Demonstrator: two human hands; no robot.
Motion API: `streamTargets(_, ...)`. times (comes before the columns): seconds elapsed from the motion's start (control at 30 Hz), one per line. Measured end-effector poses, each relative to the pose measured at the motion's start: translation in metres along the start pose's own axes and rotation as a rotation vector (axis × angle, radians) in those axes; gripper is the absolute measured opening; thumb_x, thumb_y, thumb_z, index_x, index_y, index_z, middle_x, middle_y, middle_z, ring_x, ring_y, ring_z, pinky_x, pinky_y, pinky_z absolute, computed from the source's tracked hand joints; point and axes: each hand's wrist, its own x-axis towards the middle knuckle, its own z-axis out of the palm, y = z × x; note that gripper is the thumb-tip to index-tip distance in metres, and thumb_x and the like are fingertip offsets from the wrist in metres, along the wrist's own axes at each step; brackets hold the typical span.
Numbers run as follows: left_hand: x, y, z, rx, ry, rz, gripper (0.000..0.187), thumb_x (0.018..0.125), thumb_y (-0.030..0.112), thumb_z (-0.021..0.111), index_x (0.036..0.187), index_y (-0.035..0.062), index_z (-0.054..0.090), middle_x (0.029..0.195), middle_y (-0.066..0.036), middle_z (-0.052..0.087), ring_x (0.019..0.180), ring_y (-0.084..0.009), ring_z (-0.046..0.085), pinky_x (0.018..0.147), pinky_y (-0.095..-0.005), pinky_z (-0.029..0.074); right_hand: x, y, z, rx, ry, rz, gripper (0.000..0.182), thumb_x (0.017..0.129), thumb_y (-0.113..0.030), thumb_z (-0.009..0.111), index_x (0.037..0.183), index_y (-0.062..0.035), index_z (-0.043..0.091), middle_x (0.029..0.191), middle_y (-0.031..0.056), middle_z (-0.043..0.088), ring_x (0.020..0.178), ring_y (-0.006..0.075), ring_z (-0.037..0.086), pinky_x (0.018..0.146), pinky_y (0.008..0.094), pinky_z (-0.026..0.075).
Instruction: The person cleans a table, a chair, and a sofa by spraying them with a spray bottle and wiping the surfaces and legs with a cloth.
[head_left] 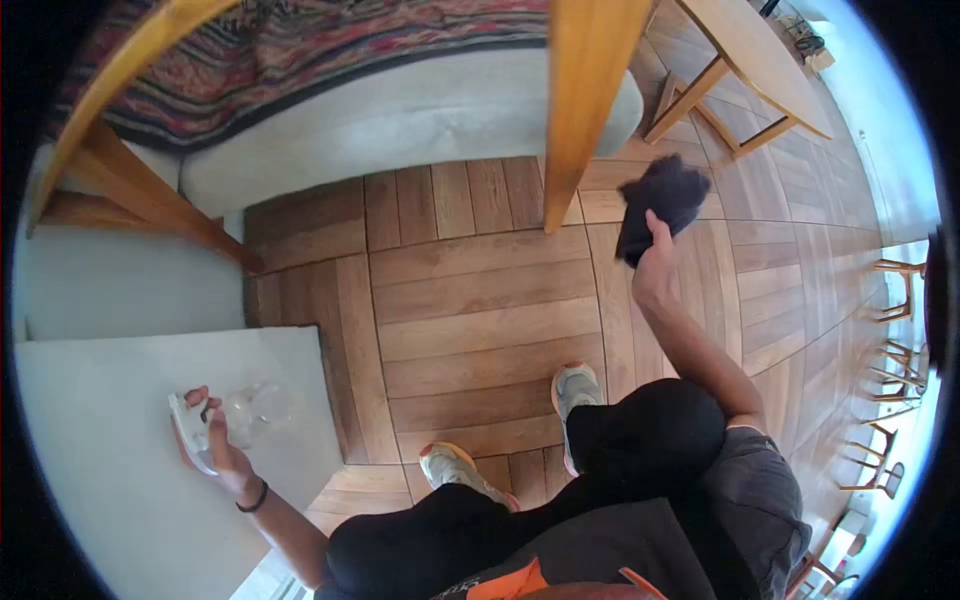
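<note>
My left hand (222, 455) is closed round a spray bottle with a white trigger head and a clear body (262, 408). The bottle is tilted on its side over a white ledge (120, 380) at the left. On the other side, my right hand (655, 262) grips a dark cloth (664, 205), thumb on top and the other fingers hidden. The cloth hangs bunched above the wooden floor, right of a wooden post (590, 90).
A pale cushioned bench (400, 110) with a patterned textile (330, 45) runs along the top, behind wooden legs (170, 195). Wood-tile floor (480, 320) lies under my shoes (455, 465). A wooden table (755, 60) stands at the upper right; several stools (880, 460) line the far right.
</note>
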Motion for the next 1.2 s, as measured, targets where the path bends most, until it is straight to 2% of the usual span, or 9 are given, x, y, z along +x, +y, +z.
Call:
streamTargets(0.2,-0.006,0.085,0.013,0.049,-0.182,0.046,0.045,0.073,0.018,0.067,0.11,-0.0059,0.059,0.106,-0.016,0.059,0.089,-0.0231,0.055,0.08,-0.0355,0.047,0.043,-0.124,0.132,-0.14,-0.409,-1.043,0.037,0.086,0.001,0.05,0.121,0.0028,0.062,0.12,0.0227,0.063,0.116,0.0369,0.059,0.103,0.0394,0.041)
streamTargets(0.3,-0.011,0.144,0.019,0.118,-0.191,0.042,0.048,0.07,0.027,0.071,0.106,-0.0031,0.058,0.1,-0.013,0.056,0.086,-0.0219,0.053,0.076,-0.0348,0.046,0.097,-0.152,0.166,-0.017,-0.497,-0.932,0.036,0.094,-0.004,0.05,0.129,0.0004,0.056,0.125,0.0138,0.061,0.117,0.0263,0.057,0.102,0.0362,0.044)
streamTargets(0.4,-0.044,0.182,0.01,0.089,-0.151,0.029,0.046,0.069,0.03,0.073,0.1,-0.0002,0.056,0.094,-0.011,0.053,0.084,-0.0202,0.053,0.073,-0.0332,0.046,0.142,-0.116,0.16,0.073,-0.635,-1.101,0.036,0.1,-0.011,0.05,0.134,-0.0015,0.053,0.129,0.0084,0.06,0.119,0.0204,0.056,0.102,0.0341,0.045)
streamTargets(0.47,-0.055,0.184,0.0,0.093,-0.217,0.003,0.046,0.068,0.024,0.068,0.103,-0.0018,0.054,0.098,-0.011,0.049,0.089,-0.0213,0.051,0.077,-0.0339,0.044,0.158,-0.065,0.147,0.226,-0.752,-0.956,0.036,0.101,-0.015,0.051,0.135,-0.0032,0.053,0.13,0.0075,0.06,0.119,0.0196,0.056,0.103,0.0333,0.045)
streamTargets(0.57,-0.069,0.185,0.006,0.136,-0.239,-0.083,0.044,0.066,0.024,0.068,0.1,-0.0023,0.055,0.095,-0.012,0.051,0.084,-0.0212,0.053,0.074,-0.0325,0.046,0.137,-0.073,0.145,0.623,-0.985,-0.194,0.037,0.102,-0.023,0.054,0.134,-0.0035,0.055,0.128,0.0049,0.061,0.117,0.0174,0.058,0.101,0.0322,0.047)
streamTargets(0.7,-0.067,0.168,0.029,0.132,-0.219,-0.099,0.041,0.066,0.025,0.07,0.093,-0.0025,0.057,0.088,-0.012,0.055,0.079,-0.0213,0.055,0.071,-0.0328,0.048,0.134,-0.123,0.161,0.235,-0.925,-0.122,0.037,0.1,-0.03,0.058,0.126,-0.0034,0.062,0.124,0.0043,0.064,0.114,0.0163,0.06,0.097,0.0316,0.048)
streamTargets(0.83,-0.058,0.161,0.04,0.179,-0.202,-0.102,0.039,0.063,0.019,0.065,0.095,-0.0023,0.058,0.09,-0.012,0.056,0.077,-0.0217,0.056,0.072,-0.0338,0.048,0.18,-0.112,0.218,0.509,-1.006,0.178,0.034,0.098,-0.029,0.061,0.123,-0.0059,0.063,0.119,0.0045,0.065,0.106,0.0164,0.062,0.091,0.0317,0.051)
streamTargets(1.07,-0.053,0.145,0.037,0.102,-0.199,-0.072,0.04,0.065,0.019,0.064,0.098,-0.0024,0.059,0.093,-0.013,0.055,0.08,-0.0224,0.056,0.073,-0.0345,0.048,0.14,-0.094,0.193,0.619,-1.048,0.027,0.031,0.102,-0.023,0.054,0.125,-0.0027,0.059,0.122,0.0079,0.064,0.11,0.0181,0.061,0.097,0.035,0.051)
streamTargets(1.2,-0.053,0.129,0.021,0.079,-0.212,-0.068,0.043,0.065,0.02,0.064,0.101,-0.0032,0.057,0.095,-0.013,0.054,0.086,-0.0227,0.055,0.074,-0.0351,0.047,0.108,-0.099,0.154,0.459,-0.898,-0.395,0.03,0.104,-0.02,0.05,0.126,-0.0009,0.057,0.123,0.0098,0.063,0.113,0.0191,0.061,0.101,0.0369,0.05)
